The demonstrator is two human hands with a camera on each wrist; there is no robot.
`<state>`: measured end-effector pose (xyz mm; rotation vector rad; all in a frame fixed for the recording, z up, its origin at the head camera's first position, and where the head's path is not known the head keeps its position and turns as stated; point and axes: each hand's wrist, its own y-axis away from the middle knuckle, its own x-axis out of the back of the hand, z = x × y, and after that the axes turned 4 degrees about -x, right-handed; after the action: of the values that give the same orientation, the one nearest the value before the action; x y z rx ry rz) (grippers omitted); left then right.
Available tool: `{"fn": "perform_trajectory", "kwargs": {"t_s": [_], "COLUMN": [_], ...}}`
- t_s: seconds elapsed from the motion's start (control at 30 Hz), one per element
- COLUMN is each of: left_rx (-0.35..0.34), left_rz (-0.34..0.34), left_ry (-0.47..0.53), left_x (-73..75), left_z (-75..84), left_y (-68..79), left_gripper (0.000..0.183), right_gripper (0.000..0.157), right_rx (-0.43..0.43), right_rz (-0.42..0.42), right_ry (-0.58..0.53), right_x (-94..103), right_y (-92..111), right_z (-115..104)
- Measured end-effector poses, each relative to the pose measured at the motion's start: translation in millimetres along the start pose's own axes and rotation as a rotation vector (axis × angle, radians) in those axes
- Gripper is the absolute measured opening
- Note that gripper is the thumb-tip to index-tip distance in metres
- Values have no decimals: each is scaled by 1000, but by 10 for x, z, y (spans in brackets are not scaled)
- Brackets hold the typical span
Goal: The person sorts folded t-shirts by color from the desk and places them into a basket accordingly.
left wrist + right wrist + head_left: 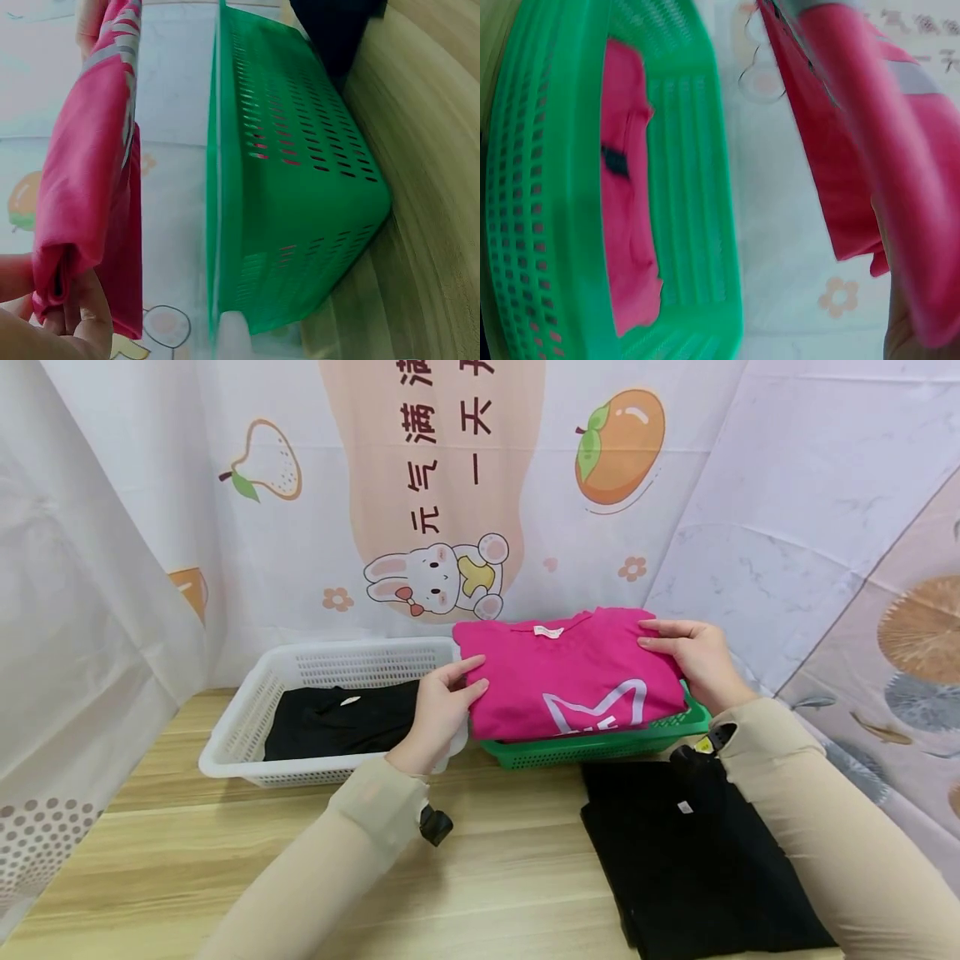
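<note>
A folded bright pink shirt [577,677] with a pale star print is held up above the green basket [585,747]. My left hand [442,710] pinches its left edge, thumb and fingers on either side of the folded layers. At the opposite edge my right hand [693,660] grips the shirt, its fingers partly behind the cloth in the right wrist view. Inside the green basket lies another pink garment [626,202] with a dark label. In the left wrist view the held shirt [82,180] hangs apart from the basket's rim.
Left of the green basket stands a white basket [247,718] with a folded black garment [337,718] inside. Folded black clothing [705,868] lies on the wooden table [480,893] at the front right, under my right forearm. A printed curtain [285,552] closes off the back.
</note>
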<state>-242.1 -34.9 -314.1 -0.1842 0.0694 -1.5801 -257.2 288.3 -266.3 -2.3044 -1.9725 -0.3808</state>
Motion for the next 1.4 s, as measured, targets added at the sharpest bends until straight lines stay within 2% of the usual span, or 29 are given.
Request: {"fn": "perform_trajectory", "kwargs": {"t_s": [0.17,0.33,0.43,0.7,0.93,1.03,1.1,1.2,1.3,1.4], "left_rx": [6,23,9,-12,11,18,27,26,16,2], "left_rz": [-23,-31,-35,-56,-42,-35,-28,-12,-4,-5], "left_ry": [-25,-15,-45,-101,-106,-108,-93,-86,-83,-72], "left_x": [-110,-189,-220,-255,-274,-267,-250,-215,-191,-190], "left_z": [-112,-245,-297,-299,-294,-276,-261,-246,-238,-233], "left_y": [-126,-215,-237,-236,-249,-249,-249,-247,-230,-187], "left_gripper": [40,45,44,43,47,50,51,50,48,47], "right_gripper": [50,50,48,43,33,23,22,34,37,33], "right_rx": [-2,2,3,-8,-11,23,67,124,135,132], "right_rz": [-22,-32,-14,51,197,245,247,210,184,154], "right_ry": [75,80,88,60,-19,-154,-279,-437,-438,-403], "right_x": [41,39,32,15,-87,-98,-86,-58,-30,2], "right_y": [-156,-281,-319,-368,-432,-428,-416,-388,-352,-312], "right_z": [73,152,185,213,254,279,290,296,299,318]}}
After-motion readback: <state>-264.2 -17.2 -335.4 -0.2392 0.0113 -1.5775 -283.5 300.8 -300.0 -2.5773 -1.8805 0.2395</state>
